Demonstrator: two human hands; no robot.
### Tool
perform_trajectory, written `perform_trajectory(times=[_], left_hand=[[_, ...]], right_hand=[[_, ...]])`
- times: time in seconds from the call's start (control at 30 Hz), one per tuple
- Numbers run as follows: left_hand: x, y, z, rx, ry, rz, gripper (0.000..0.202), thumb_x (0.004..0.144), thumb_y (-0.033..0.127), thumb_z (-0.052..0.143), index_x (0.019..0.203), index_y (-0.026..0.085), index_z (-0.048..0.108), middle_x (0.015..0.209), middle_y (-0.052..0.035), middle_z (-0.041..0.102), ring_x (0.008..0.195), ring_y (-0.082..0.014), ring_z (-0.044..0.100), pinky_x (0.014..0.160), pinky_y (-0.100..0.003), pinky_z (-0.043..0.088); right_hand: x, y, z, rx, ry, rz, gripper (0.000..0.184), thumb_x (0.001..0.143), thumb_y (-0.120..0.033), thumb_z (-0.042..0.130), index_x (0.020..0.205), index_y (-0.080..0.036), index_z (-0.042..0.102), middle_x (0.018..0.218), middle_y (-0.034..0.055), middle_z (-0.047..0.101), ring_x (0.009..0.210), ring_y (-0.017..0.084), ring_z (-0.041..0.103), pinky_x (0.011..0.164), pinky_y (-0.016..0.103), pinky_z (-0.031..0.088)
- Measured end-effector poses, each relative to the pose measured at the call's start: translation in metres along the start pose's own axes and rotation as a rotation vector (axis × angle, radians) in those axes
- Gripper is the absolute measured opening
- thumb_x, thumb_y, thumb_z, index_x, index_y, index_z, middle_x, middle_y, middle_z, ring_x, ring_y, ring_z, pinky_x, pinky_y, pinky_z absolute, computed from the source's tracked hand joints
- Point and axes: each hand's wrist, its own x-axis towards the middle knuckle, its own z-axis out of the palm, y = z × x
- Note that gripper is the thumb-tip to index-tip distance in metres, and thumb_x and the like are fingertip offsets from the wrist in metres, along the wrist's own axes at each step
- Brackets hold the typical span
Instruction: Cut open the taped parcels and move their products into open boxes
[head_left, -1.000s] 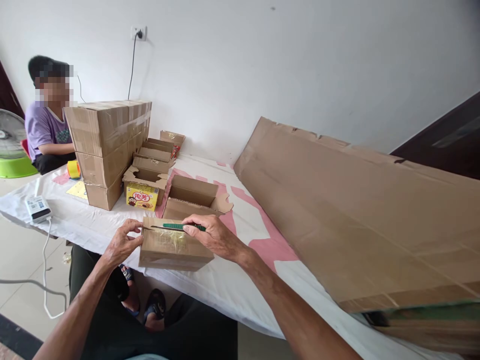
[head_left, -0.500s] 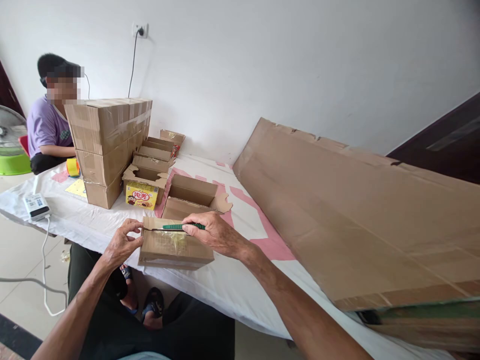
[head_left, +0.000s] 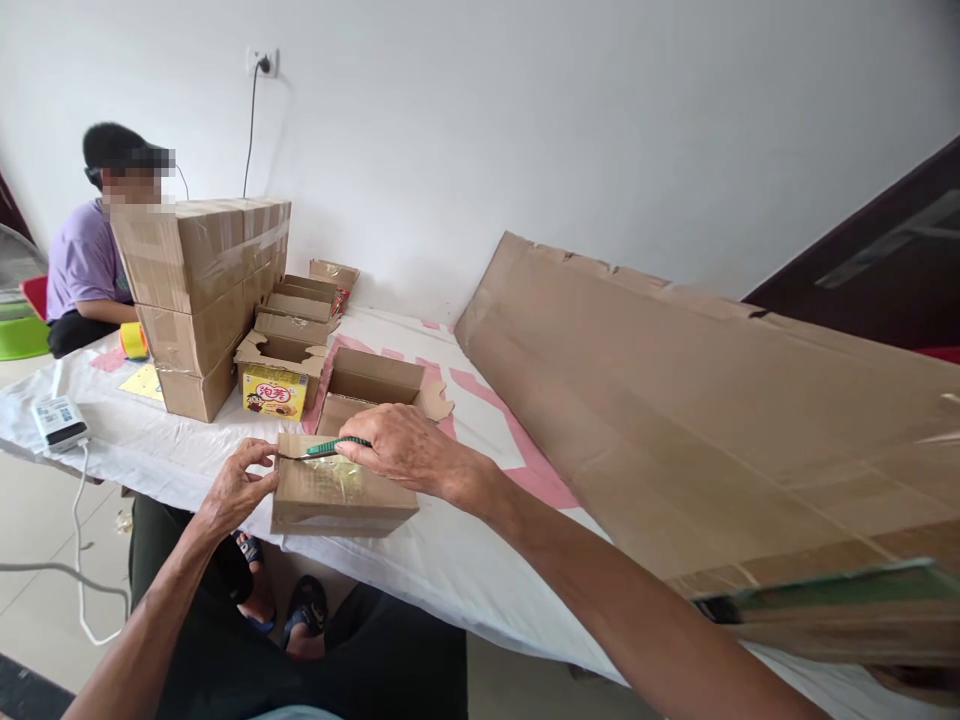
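A closed cardboard box (head_left: 341, 505) with shiny clear tape on top lies near the table's front edge. My right hand (head_left: 401, 448) is closed round a green-handled utility knife (head_left: 330, 447), held over the box top. The knife's thin dark tip points left and meets the top near the left end; how deep it goes I cannot tell. At that end, my left hand (head_left: 244, 482) has its fingers bent and its fingertips and thumb against the box. Just behind my right hand stands an open cardboard box (head_left: 360, 400).
Taped boxes (head_left: 202, 270) are stacked at left, beside several open boxes and a yellow printed carton (head_left: 274, 393). A large cardboard sheet (head_left: 660, 420) leans along the right. A white device (head_left: 60, 424) with a cable lies at left. Another person (head_left: 86, 255) sits behind the stack.
My right hand has shifted a little left and up across the box, and the knife is more tilted, its handle end higher. The whole view has swung slightly right. My left hand stays at the box's end.
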Motion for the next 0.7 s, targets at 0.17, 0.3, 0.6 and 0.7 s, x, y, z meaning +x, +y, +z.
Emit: perform_trajectory(times=[0.17, 0.3, 0.6, 0.7], left_hand=[[0.005, -0.002, -0.002, 0.031, 0.009, -0.009, 0.031, 0.081, 0.045, 0.078, 0.104, 0.024, 0.083, 0.113, -0.0077, 0.071, 0.091, -0.0199, 0.071, 0.067, -0.027, 0.058], [0.009, -0.002, -0.005, 0.064, 0.006, -0.005, 0.033, 0.080, 0.045, 0.077, 0.104, 0.024, 0.083, 0.109, -0.0070, 0.071, 0.088, -0.0205, 0.072, 0.064, -0.026, 0.058], [0.011, 0.002, -0.007, 0.064, -0.018, -0.007, 0.032, 0.080, 0.042, 0.075, 0.105, 0.024, 0.082, 0.112, -0.0073, 0.072, 0.091, -0.0217, 0.074, 0.069, -0.029, 0.060], [0.013, 0.002, -0.007, 0.053, -0.027, 0.010, 0.033, 0.081, 0.045, 0.077, 0.107, 0.025, 0.083, 0.117, -0.0085, 0.072, 0.096, -0.0229, 0.073, 0.069, -0.029, 0.060]], right_hand=[[0.010, 0.009, -0.001, -0.009, -0.015, -0.030, 0.038, 0.105, -0.033, 0.062, 0.069, -0.021, 0.068, 0.075, 0.0032, 0.069, 0.067, 0.015, 0.056, 0.062, 0.033, 0.021], [0.000, 0.025, -0.003, 0.028, -0.026, -0.010, 0.042, 0.104, -0.031, 0.062, 0.063, -0.021, 0.062, 0.067, 0.0017, 0.065, 0.061, 0.014, 0.051, 0.062, 0.034, 0.022], [-0.079, 0.081, -0.022, 0.192, 0.095, 0.201, 0.032, 0.098, -0.048, 0.062, 0.081, -0.028, 0.080, 0.077, 0.0021, 0.077, 0.069, 0.020, 0.061, 0.067, 0.033, 0.041], [-0.111, 0.094, -0.003, 0.352, 0.307, 0.307, 0.034, 0.099, -0.050, 0.058, 0.104, -0.027, 0.083, 0.095, 0.0036, 0.081, 0.082, 0.023, 0.069, 0.077, 0.035, 0.052]])
